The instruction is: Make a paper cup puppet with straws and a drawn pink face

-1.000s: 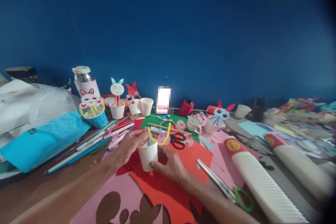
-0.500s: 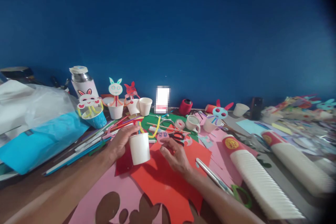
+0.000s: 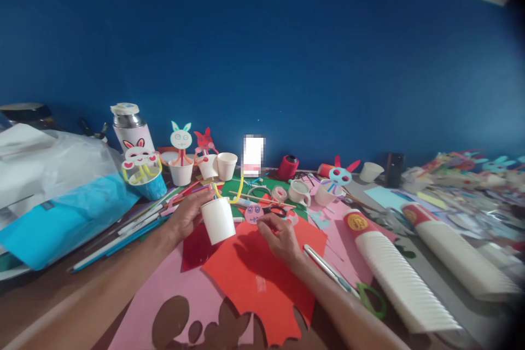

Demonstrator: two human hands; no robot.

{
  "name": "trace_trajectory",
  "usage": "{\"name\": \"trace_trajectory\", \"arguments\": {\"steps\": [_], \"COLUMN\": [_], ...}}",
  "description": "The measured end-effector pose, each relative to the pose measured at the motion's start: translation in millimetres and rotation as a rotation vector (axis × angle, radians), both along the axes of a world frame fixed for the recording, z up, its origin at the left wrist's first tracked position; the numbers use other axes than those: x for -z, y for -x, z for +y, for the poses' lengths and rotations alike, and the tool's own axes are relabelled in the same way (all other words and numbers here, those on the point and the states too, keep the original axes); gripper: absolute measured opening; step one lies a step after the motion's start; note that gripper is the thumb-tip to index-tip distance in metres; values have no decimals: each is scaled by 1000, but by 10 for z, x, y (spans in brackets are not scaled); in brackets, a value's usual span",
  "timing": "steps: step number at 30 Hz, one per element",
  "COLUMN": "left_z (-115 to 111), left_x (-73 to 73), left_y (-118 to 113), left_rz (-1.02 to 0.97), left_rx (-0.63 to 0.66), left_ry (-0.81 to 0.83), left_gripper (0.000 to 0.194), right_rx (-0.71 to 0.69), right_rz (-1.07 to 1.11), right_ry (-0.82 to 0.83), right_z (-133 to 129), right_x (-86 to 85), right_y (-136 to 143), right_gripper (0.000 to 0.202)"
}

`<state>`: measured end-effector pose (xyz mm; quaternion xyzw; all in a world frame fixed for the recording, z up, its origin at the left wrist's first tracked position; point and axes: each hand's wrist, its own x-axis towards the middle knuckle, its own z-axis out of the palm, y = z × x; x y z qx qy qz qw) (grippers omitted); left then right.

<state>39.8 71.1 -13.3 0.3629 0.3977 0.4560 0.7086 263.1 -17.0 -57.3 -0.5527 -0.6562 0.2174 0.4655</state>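
Observation:
My left hand [image 3: 192, 213] grips a white paper cup [image 3: 219, 221] near its rim, holding it tilted above the red sheet. A bent yellow pipe cleaner [image 3: 240, 186] sticks up from behind the cup's rim; the inside is hidden. My right hand [image 3: 281, 235] has thumb and forefinger pinched together at the lower right edge of a pink paper face [image 3: 253, 213] with drawn eyes and mouth. Below both hands lie a red paper sheet [image 3: 262, 268] and a pink sheet with cut-out holes [image 3: 143, 306]. Black-and-orange scissors [image 3: 279, 210] lie just beyond my right hand.
Paper-cup rabbit figures [image 3: 181, 145] stand along the blue wall. Pencils and pipe cleaners [image 3: 118, 240] lie left, by a plastic bag [image 3: 69, 164]. To the right are a cutter knife [image 3: 328, 268], green-handled scissors [image 3: 373, 301] and long cup stacks [image 3: 406, 279].
My right hand's fingers have closed into a pinch at the pink face's edge. The cup has risen slightly and tipped a little in my left hand, its yellow pipe cleaner shifting left and up.

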Motion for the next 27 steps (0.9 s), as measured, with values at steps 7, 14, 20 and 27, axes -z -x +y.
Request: {"name": "trace_trajectory", "arguments": {"steps": [7, 14, 20, 27], "left_z": [-40, -115, -225, -339], "left_x": [-20, -42, -53, -24], "left_y": [12, -28, -76, -156], "left_rz": [-33, -6, 0, 35], "left_rx": [65, 169, 291, 284], "left_ry": [11, 47, 53, 48], "left_gripper": [24, 19, 19, 22], "right_rx": [100, 239, 234, 129], "right_rz": [68, 86, -81, -280], "right_ry": [-22, -44, -69, -105], "right_z": [134, 198, 147, 40], "right_x": [-96, -90, 48, 0], "right_y": [-206, -561, -600, -485], "right_gripper": [28, 34, 29, 26]}}
